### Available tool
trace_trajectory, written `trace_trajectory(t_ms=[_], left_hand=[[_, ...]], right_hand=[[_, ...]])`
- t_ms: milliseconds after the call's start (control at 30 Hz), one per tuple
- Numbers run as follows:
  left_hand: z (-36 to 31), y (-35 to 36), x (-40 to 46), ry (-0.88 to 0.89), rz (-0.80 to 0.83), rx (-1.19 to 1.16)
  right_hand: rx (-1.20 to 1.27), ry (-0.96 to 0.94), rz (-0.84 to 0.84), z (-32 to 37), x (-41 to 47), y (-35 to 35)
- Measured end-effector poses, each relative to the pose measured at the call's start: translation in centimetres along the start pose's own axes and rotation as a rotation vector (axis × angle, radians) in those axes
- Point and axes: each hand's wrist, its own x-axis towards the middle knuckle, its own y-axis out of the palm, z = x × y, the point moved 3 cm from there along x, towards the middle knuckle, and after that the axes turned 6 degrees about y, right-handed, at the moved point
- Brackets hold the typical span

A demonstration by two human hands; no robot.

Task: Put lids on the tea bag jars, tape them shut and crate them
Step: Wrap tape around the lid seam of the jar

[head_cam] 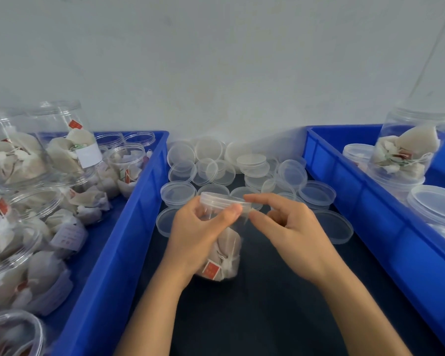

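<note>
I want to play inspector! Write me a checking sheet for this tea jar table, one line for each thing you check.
Surface: dark table, bare in front.
Job's things: lidded jar of tea bags stands at centre; loose lids piled behind it; left crate holds open jars; right crate holds lidded jars.
Clutter: nothing seen.
Grippers: left hand grips the jar; right hand pinches at the lid rim, possibly clear tape.
Cables: nothing seen.
Surroundings: plain pale wall.

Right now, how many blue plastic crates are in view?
2. One blue plastic crate stands at the left, holding open jars of tea bags; the other stands at the right with lidded jars. More may lie outside the frame.
</note>
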Motion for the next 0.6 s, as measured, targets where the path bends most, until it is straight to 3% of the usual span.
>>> trace_trajectory(t_ms=[600], left_hand=[[0.57,-0.85,0.49,-0.06,0.024,-0.106]], right_hand=[[-0.229,0.003,-0.199,0.21,-0.25,0.3]])
